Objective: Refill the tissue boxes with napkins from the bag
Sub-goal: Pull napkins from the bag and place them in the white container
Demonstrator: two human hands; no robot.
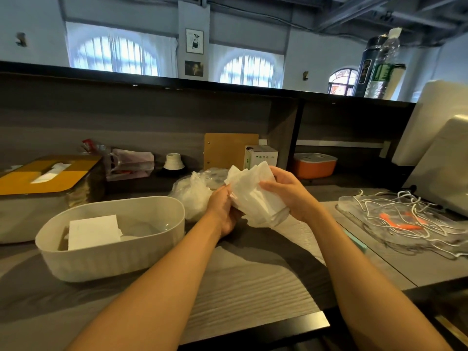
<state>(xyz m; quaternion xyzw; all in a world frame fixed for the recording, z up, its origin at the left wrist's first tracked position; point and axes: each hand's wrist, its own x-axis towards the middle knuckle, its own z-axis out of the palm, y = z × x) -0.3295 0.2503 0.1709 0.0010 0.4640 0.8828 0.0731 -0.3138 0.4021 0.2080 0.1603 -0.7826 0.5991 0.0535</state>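
Napkins [253, 191], a fanned stack clamped between left hand [222, 211] and right hand [291, 196], bag [195, 193] just behind the left hand; likely squaring the stack, next lowering it leftward into the open box [114, 259].

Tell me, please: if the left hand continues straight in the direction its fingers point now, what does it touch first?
Probably the plastic bag just beyond the left hand, which already grips the napkins; depth is unclear.

white napkins [253, 191], cream box [114, 259], orange container [315, 165]
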